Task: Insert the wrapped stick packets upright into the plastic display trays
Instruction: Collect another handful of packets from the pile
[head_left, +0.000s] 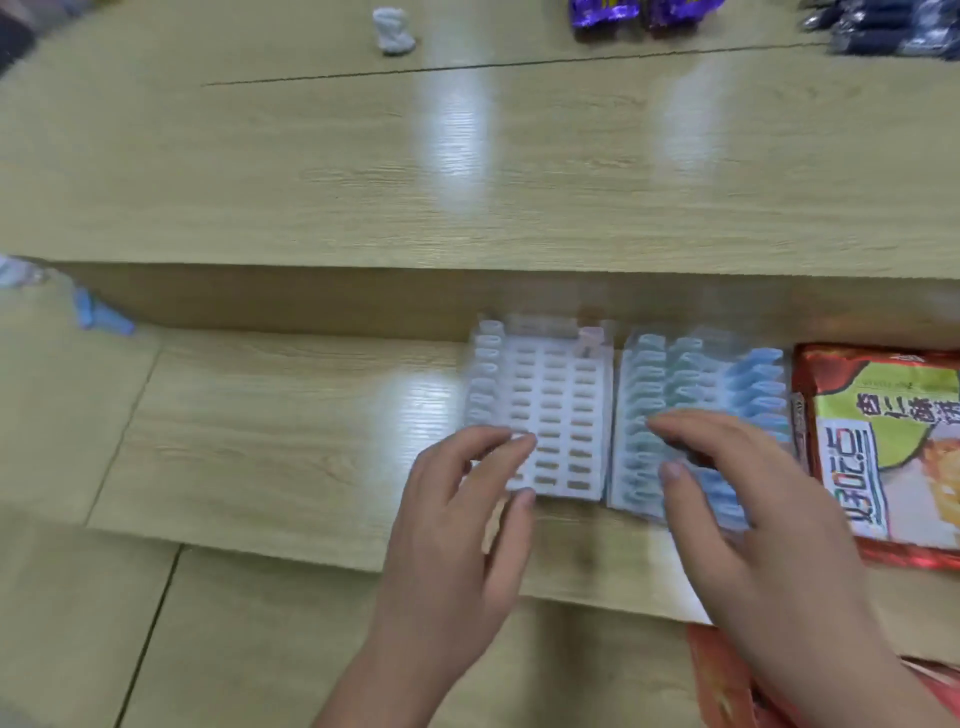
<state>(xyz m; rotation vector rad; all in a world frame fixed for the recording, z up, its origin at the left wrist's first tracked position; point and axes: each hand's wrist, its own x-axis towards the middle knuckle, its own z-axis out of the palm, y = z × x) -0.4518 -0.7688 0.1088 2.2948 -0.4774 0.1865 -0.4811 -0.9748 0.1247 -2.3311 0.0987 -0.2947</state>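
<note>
Two clear plastic display trays stand side by side on the lower wooden shelf. The left tray (558, 410) has mostly bare slots, with a column of pale wrapped stick packets (485, 374) along its left side and one pinkish packet (591, 338) at its far right corner. The right tray (701, 415) is filled with rows of green and blue wrapped packets (761, 384). My left hand (467, 519) rests with relaxed fingers on the near left corner of the left tray. My right hand (737, 499) lies over the near part of the right tray, fingers spread on the packets.
A red and green snack bag (888, 447) lies right of the trays, and another red package (727, 675) sits under my right forearm. The raised table top (467, 182) behind holds a white crumpled object (393, 31), purple bags (639, 13) and dark items (883, 28). A blue item (101, 314) lies at left.
</note>
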